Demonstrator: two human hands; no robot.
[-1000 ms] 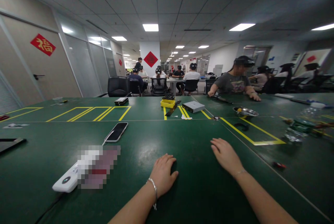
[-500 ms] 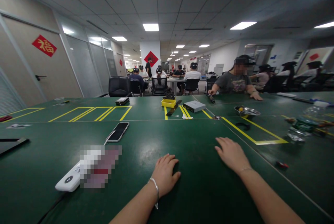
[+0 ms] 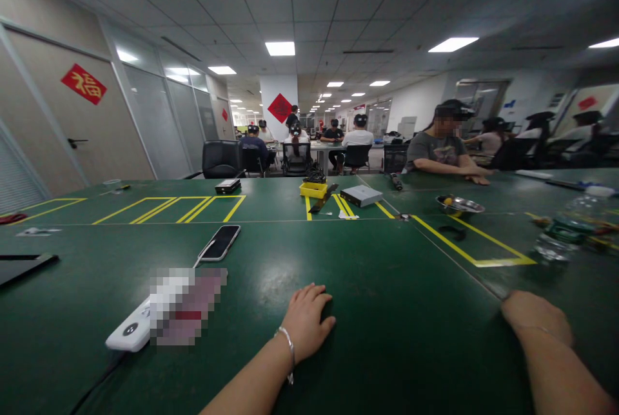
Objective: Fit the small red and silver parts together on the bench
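Observation:
My left hand [image 3: 307, 325], with a bracelet at its wrist, lies palm down on the green table [image 3: 387, 337], its fingers stretched out and nothing in them. At the right, my right hand [image 3: 539, 318] rests low on the tabletop with its fingers curled under and mostly hidden. It covers the spot where a small red and black object lay; whatever is under its fingers does not show. Left of my left hand are a phone [image 3: 220, 243] on a white cable and a white power strip [image 3: 130, 328].
Farther back are a yellow tray [image 3: 313, 190] of black items, a grey box [image 3: 361, 196] and a metal bowl [image 3: 459, 204]. A plastic bottle [image 3: 568, 228] stands beyond my right hand. A person [image 3: 440, 144] sits across the table, forearms on it.
My right hand has moved right and toward me, from flat with spread fingers to curled over the small red and black object's spot. The person opposite has drawn their hands together, leaving a dark cylindrical object.

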